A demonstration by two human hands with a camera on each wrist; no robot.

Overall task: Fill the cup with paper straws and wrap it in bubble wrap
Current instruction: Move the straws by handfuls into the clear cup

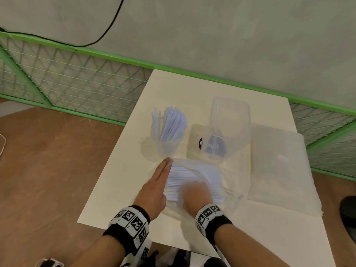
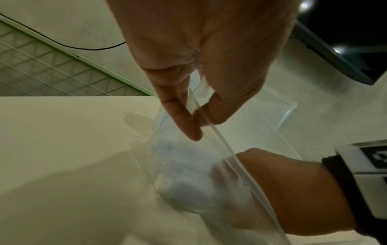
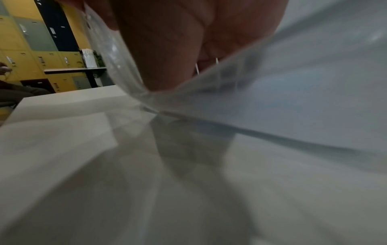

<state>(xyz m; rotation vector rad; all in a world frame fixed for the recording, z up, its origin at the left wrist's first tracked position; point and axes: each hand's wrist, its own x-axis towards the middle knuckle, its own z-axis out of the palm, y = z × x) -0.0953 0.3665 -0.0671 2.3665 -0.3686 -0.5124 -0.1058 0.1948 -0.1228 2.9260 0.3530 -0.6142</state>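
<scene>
A clear cup (image 1: 167,148) stands upright on the white table (image 1: 115,191), with several pale paper straws (image 1: 170,123) upright in it. Just in front lies a clear zip bag (image 1: 212,175) full of more straws (image 1: 181,177). My left hand (image 1: 169,161) pinches the bag's rim (image 2: 211,126) between thumb and forefinger (image 2: 188,126), lifting the mouth open. My right hand (image 1: 194,190) is pushed inside the bag, blurred with motion; its fingers (image 3: 167,54) are behind the plastic and their hold is hidden. A bubble wrap sheet (image 1: 279,170) lies flat to the right.
A clear plastic box (image 1: 231,116) stands behind the bag, with a purple roll (image 1: 201,143) at its base. A green wire fence (image 1: 77,78) runs along the table's far side. The table's left edge drops to brown floor (image 1: 48,160).
</scene>
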